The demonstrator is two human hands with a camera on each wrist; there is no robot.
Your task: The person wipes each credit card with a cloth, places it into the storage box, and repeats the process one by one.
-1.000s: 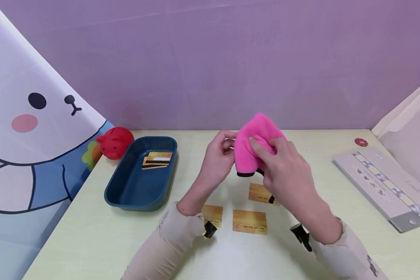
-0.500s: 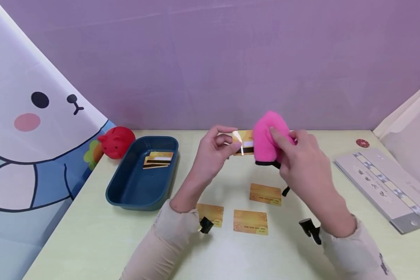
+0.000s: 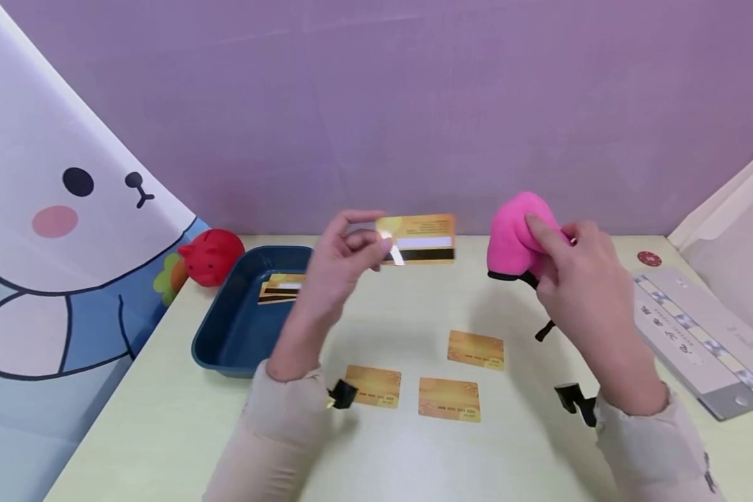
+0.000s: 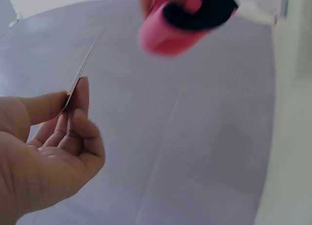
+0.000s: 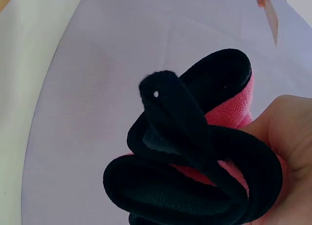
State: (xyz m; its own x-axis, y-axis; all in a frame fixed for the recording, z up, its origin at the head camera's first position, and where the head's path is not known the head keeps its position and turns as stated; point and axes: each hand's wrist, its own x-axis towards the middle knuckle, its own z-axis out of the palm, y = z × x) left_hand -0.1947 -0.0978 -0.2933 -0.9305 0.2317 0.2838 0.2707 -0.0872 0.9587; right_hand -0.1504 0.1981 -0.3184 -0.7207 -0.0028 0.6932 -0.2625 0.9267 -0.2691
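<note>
My left hand (image 3: 332,275) pinches a gold bank card (image 3: 423,244) between thumb and fingers, its black-striped back showing. In the left wrist view that card (image 4: 87,59) stands nearly edge-on. With my right hand (image 3: 586,293) I grip a pink fleece piece (image 3: 517,233) with black edging and a dangling black strap. The right wrist view shows its folded black edging (image 5: 165,186) and a strap (image 5: 170,105) with a small white dot; its kind is unclear. The two hands are apart above the table. Three gold cards (image 3: 373,387) lie face up below them.
At left stands a blue tray (image 3: 226,348) holding several gold cards (image 3: 279,287), partly behind my left hand. A red piggy bank (image 3: 212,256) sits beside it. On the right are a grey box-like book (image 3: 696,348) and a red chip (image 3: 649,259).
The card has come out from the pink fleece piece. My left hand has moved left with the card, and my right hand has moved right with the fleece.
</note>
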